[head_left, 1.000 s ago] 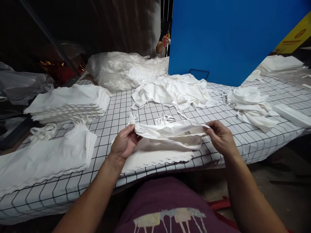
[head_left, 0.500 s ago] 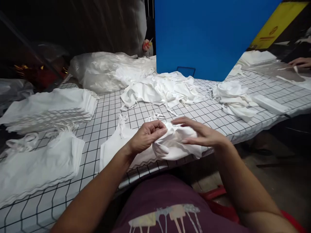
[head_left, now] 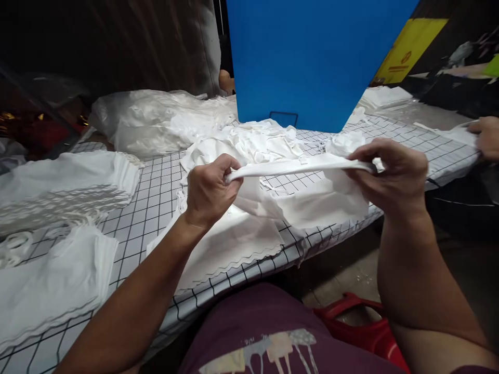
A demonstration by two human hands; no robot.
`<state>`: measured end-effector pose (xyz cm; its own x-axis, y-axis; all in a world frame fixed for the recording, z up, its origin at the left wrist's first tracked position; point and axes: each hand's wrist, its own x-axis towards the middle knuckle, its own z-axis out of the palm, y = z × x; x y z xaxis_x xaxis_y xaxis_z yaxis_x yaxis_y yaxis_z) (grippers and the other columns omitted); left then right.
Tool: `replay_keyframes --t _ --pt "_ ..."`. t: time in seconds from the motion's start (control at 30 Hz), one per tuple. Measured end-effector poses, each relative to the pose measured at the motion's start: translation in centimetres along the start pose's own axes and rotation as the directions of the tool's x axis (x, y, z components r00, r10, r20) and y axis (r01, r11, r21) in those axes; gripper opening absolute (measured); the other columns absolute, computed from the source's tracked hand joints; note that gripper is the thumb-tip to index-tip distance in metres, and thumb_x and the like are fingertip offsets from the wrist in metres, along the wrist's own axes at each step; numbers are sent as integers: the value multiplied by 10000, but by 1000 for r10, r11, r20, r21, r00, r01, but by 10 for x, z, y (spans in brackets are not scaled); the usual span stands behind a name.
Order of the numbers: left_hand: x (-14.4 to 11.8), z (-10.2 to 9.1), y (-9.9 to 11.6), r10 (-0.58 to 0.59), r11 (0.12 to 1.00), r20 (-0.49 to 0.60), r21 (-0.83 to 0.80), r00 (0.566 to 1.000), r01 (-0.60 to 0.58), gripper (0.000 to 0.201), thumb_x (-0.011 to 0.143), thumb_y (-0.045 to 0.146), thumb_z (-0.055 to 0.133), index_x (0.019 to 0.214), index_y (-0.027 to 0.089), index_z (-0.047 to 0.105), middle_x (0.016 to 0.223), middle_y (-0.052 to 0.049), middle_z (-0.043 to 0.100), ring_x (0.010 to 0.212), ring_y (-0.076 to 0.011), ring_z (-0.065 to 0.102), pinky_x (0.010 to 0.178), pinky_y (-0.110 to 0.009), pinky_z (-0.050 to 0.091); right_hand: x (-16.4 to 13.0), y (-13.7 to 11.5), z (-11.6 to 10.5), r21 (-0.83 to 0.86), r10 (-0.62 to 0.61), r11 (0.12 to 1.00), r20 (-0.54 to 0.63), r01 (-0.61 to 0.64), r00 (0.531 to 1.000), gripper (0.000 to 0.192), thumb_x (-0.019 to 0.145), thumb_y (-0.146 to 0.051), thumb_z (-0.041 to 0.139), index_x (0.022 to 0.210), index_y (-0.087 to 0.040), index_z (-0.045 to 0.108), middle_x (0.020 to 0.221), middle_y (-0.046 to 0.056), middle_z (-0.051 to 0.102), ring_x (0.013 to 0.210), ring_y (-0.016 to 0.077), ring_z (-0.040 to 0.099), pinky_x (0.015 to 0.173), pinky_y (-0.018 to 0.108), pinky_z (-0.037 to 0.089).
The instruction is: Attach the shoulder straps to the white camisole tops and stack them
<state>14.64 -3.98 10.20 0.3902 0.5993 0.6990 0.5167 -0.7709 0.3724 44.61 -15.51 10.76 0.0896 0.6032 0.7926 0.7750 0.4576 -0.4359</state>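
Note:
A white garment (head_left: 323, 200) is stretched between my two hands, its upper edge pulled into a taut band and its thin cloth hanging below. My left hand (head_left: 213, 189) pinches the band's left end. At the right end, my right hand (head_left: 393, 174) grips the same edge between thumb and fingers. Beneath and to the left, a flat stack of white garments (head_left: 230, 244) with wavy hems lies at the table's near edge, partly covered by my left forearm. Behind the band is a loose heap of white garments (head_left: 245, 140).
Neat stacks of white garments (head_left: 58, 182) lie left on the checked tablecloth (head_left: 156, 192). A plastic bag of white cloth (head_left: 156, 119) and a blue panel (head_left: 304, 62) stand behind. A red plastic chair (head_left: 362, 322) is below right. Another person's hand (head_left: 489, 137) holds white cloth at far right.
The garment was bunched low between my hands, with the right fingers spread. Now both hands are raised and wider apart, drawing its edge taut. The camera view has shifted slightly right.

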Motion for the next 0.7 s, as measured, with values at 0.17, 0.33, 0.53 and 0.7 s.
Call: replay_keyframes --t 0.17,0.33,0.53,0.7 --pt "-38 13 -27 281 951 225 67 933 -302 94 833 195 602 746 163 609 594 8 562 533 -121 467 531 -250 312 -52 -16 -18 63 109 972 728 -224 676 141 810 -309 760 910 -228 704 793 19 642 695 157 585 594 284 444" --pt "-91 10 -54 314 931 620 -51 719 -362 55 809 107 569 812 158 591 762 -38 620 711 -174 547 645 -286 407 -88 -13 5 -45 290 881 838 -471 463 274 906 -449 628 984 -196 698 878 51 685 783 180 629 694 292 482" --pt "-101 -7 -45 223 974 611 -104 760 -203 156 790 63 574 914 150 609 893 -77 587 872 -218 504 741 -330 455 -80 -4 73 -90 386 895 645 -436 660 332 856 -502 661 971 -190 663 842 49 643 752 177 583 658 289 444" --pt "-108 -8 -43 171 984 497 -53 851 -167 153 793 56 570 895 147 639 964 -101 568 938 -239 479 759 -355 465 -77 -3 96 -76 365 914 588 -400 722 163 907 -331 584 830 -191 618 801 34 615 706 154 542 634 275 418"
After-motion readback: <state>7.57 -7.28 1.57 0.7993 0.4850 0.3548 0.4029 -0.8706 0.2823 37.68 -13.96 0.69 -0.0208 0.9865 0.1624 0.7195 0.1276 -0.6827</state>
